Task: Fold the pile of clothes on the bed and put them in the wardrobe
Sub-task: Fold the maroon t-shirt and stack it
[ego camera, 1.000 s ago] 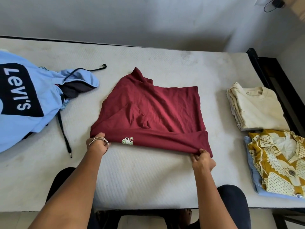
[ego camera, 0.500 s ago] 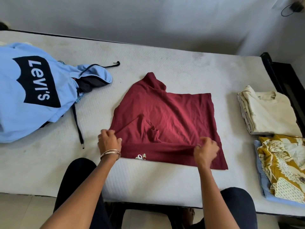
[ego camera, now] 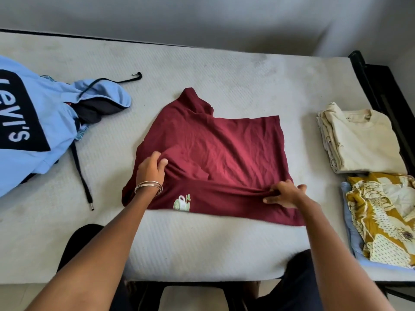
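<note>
A maroon T-shirt (ego camera: 224, 153) lies partly folded in the middle of the bed, its near hem turned up so a small green and white print shows. My left hand (ego camera: 151, 170), with bangles on the wrist, pinches a bunch of the shirt's cloth on its left side. My right hand (ego camera: 284, 194) rests on the shirt's near right part, fingers gathering the cloth into a crease. A light blue hoodie (ego camera: 33, 122) with a black panel and drawstrings lies unfolded at the left.
The grey mattress (ego camera: 202, 243) fills the view. At its right edge sit a folded cream shirt (ego camera: 359, 140) and, nearer to me, a mustard patterned shirt (ego camera: 386, 216) on a folded blue garment. A black bed frame (ego camera: 381, 90) runs along the right; a wall stands behind.
Both hands have carried the shirt's near hem farther up over the shirt. The left hand now bunches cloth higher on the left side, and the right has shifted to the right.
</note>
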`<move>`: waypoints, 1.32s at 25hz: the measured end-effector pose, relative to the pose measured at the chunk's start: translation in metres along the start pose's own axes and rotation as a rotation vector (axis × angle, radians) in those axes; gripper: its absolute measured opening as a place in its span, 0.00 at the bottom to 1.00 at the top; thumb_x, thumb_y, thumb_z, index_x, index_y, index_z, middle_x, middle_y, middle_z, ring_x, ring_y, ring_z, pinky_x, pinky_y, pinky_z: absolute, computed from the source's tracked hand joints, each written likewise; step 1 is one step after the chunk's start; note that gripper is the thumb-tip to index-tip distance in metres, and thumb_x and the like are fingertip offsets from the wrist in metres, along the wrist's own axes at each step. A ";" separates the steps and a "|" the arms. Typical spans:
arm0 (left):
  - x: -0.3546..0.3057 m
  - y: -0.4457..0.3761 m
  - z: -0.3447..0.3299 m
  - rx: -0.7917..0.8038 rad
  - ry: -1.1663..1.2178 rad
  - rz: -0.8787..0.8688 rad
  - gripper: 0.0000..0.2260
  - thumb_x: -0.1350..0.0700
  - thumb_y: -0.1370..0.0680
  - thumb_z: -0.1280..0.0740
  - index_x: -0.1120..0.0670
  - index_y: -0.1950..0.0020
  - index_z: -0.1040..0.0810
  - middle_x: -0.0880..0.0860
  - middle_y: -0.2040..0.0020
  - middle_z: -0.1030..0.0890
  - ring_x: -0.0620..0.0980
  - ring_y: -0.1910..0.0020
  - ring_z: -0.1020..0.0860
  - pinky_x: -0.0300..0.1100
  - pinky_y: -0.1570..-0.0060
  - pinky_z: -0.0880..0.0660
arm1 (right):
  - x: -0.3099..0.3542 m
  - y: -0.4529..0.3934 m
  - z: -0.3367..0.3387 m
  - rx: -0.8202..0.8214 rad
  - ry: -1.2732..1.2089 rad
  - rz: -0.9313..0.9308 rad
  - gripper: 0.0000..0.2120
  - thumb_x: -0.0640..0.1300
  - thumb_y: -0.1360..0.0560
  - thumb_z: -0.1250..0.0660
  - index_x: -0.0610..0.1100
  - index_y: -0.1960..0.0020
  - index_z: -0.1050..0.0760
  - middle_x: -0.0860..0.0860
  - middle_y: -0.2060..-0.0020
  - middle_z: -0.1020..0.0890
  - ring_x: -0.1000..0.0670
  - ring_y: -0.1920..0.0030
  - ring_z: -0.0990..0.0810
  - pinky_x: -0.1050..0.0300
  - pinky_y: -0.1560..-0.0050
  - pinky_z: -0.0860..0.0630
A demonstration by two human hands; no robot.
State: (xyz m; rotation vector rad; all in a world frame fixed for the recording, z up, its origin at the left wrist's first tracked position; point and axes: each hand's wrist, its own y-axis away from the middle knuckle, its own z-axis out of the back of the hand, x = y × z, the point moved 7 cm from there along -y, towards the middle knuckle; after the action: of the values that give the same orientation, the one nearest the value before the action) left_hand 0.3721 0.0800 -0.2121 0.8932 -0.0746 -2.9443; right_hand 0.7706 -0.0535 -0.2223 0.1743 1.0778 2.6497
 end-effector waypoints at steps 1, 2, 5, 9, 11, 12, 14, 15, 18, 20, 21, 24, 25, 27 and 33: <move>-0.003 -0.004 0.008 -0.042 0.025 0.007 0.14 0.54 0.19 0.37 0.62 0.39 0.26 0.66 0.49 0.20 0.67 0.49 0.23 0.54 0.54 0.29 | -0.007 -0.003 0.006 -0.003 -0.042 -0.014 0.17 0.65 0.28 0.33 0.53 0.52 0.27 0.54 0.54 0.24 0.50 0.46 0.31 0.42 0.39 0.41; -0.004 -0.008 0.012 -0.039 0.026 0.023 0.14 0.55 0.19 0.39 0.62 0.38 0.26 0.67 0.49 0.20 0.68 0.49 0.23 0.53 0.54 0.29 | -0.013 -0.005 0.011 -0.015 -0.066 -0.035 0.17 0.65 0.27 0.33 0.52 0.51 0.27 0.54 0.55 0.24 0.49 0.48 0.29 0.42 0.39 0.41; 0.003 -0.016 0.006 0.075 0.070 0.098 0.16 0.52 0.20 0.38 0.55 0.33 0.29 0.63 0.45 0.20 0.65 0.45 0.24 0.54 0.49 0.29 | -0.023 -0.006 0.020 -0.138 -0.031 -0.132 0.16 0.58 0.25 0.32 0.48 0.47 0.30 0.50 0.51 0.22 0.46 0.43 0.27 0.38 0.37 0.41; 0.026 0.014 0.010 -0.024 -0.211 0.241 0.27 0.42 0.24 0.34 0.53 0.29 0.34 0.62 0.38 0.28 0.64 0.38 0.31 0.59 0.44 0.33 | 0.007 0.014 0.016 -0.521 -0.073 -0.233 0.19 0.40 0.28 0.32 0.43 0.39 0.32 0.40 0.41 0.30 0.38 0.38 0.36 0.32 0.36 0.38; 0.040 0.048 0.013 -0.117 -0.219 0.374 0.27 0.41 0.25 0.33 0.55 0.33 0.31 0.64 0.39 0.30 0.64 0.37 0.33 0.61 0.45 0.33 | 0.044 0.025 -0.003 -0.579 -0.215 -0.065 0.22 0.48 0.28 0.28 0.45 0.38 0.30 0.42 0.39 0.31 0.40 0.38 0.36 0.36 0.37 0.36; 0.048 0.066 0.010 -0.107 -0.172 0.473 0.28 0.40 0.26 0.32 0.54 0.33 0.31 0.63 0.38 0.32 0.64 0.36 0.35 0.62 0.45 0.33 | 0.063 0.029 -0.020 -0.537 -0.242 0.057 0.26 0.54 0.30 0.26 0.48 0.36 0.30 0.46 0.38 0.32 0.42 0.38 0.36 0.40 0.39 0.35; 0.062 0.094 0.000 -0.051 -0.095 0.606 0.29 0.39 0.28 0.30 0.53 0.33 0.32 0.62 0.36 0.35 0.63 0.36 0.37 0.62 0.45 0.32 | 0.083 0.035 -0.053 -0.407 -0.239 0.142 0.32 0.61 0.33 0.25 0.53 0.34 0.31 0.50 0.38 0.33 0.45 0.37 0.37 0.43 0.41 0.36; 0.064 0.099 -0.003 -0.045 -0.074 0.602 0.29 0.42 0.29 0.28 0.53 0.34 0.32 0.62 0.36 0.36 0.63 0.37 0.37 0.62 0.46 0.31 | 0.081 0.037 -0.063 -0.393 -0.236 0.118 0.32 0.60 0.33 0.24 0.52 0.34 0.30 0.50 0.38 0.33 0.45 0.38 0.36 0.43 0.42 0.35; 0.066 0.092 0.001 -0.073 0.034 0.505 0.18 0.57 0.27 0.27 0.60 0.39 0.25 0.66 0.40 0.31 0.66 0.41 0.32 0.56 0.45 0.31 | 0.066 0.044 -0.071 -0.527 -0.125 0.086 0.21 0.38 0.34 0.23 0.45 0.44 0.27 0.46 0.51 0.25 0.40 0.52 0.25 0.44 0.56 0.31; 0.070 0.076 0.009 -0.081 0.053 0.426 0.11 0.65 0.25 0.31 0.64 0.44 0.22 0.69 0.44 0.26 0.68 0.43 0.29 0.54 0.43 0.34 | 0.058 0.046 -0.068 -0.588 0.012 0.098 0.24 0.23 0.42 0.30 0.42 0.52 0.29 0.45 0.59 0.26 0.39 0.61 0.24 0.48 0.62 0.35; 0.072 0.069 0.013 -0.075 0.032 0.379 0.09 0.66 0.25 0.32 0.64 0.45 0.21 0.69 0.46 0.25 0.68 0.44 0.29 0.54 0.43 0.34 | 0.055 0.047 -0.067 -0.528 0.027 0.055 0.23 0.22 0.41 0.34 0.41 0.51 0.28 0.45 0.58 0.26 0.38 0.59 0.23 0.47 0.61 0.34; 0.075 0.057 0.021 -0.005 -0.078 0.236 0.09 0.60 0.25 0.30 0.61 0.46 0.21 0.66 0.48 0.25 0.67 0.45 0.28 0.56 0.44 0.32 | 0.056 0.052 -0.058 -0.328 0.060 -0.220 0.18 0.31 0.26 0.41 0.46 0.39 0.31 0.45 0.42 0.27 0.40 0.40 0.30 0.36 0.42 0.33; 0.077 0.056 0.023 0.006 -0.130 0.216 0.11 0.57 0.25 0.29 0.59 0.45 0.21 0.65 0.47 0.25 0.66 0.45 0.29 0.57 0.45 0.31 | 0.066 0.052 -0.048 -0.275 0.055 -0.269 0.16 0.34 0.24 0.41 0.46 0.38 0.31 0.45 0.39 0.28 0.41 0.37 0.32 0.35 0.38 0.35; 0.078 0.055 0.026 -0.013 -0.210 0.163 0.14 0.52 0.27 0.27 0.56 0.44 0.20 0.62 0.46 0.25 0.65 0.45 0.29 0.58 0.48 0.30 | 0.102 0.037 -0.021 -0.317 -0.116 -0.150 0.13 0.40 0.23 0.39 0.45 0.38 0.29 0.44 0.39 0.27 0.40 0.36 0.32 0.37 0.37 0.35; 0.076 0.039 -0.001 0.244 -0.081 0.185 0.28 0.46 0.28 0.27 0.56 0.32 0.29 0.60 0.40 0.26 0.62 0.39 0.28 0.53 0.41 0.30 | 0.248 -0.025 0.042 -0.378 -0.561 0.343 0.23 0.45 0.25 0.29 0.39 0.33 0.31 0.42 0.40 0.23 0.39 0.39 0.26 0.49 0.39 0.32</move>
State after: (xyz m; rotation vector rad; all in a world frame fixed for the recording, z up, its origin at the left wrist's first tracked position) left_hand 0.3117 0.0352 -0.2524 0.7451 -0.5015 -2.8356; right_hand 0.5480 0.0654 -0.2081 1.0232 0.3846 2.7577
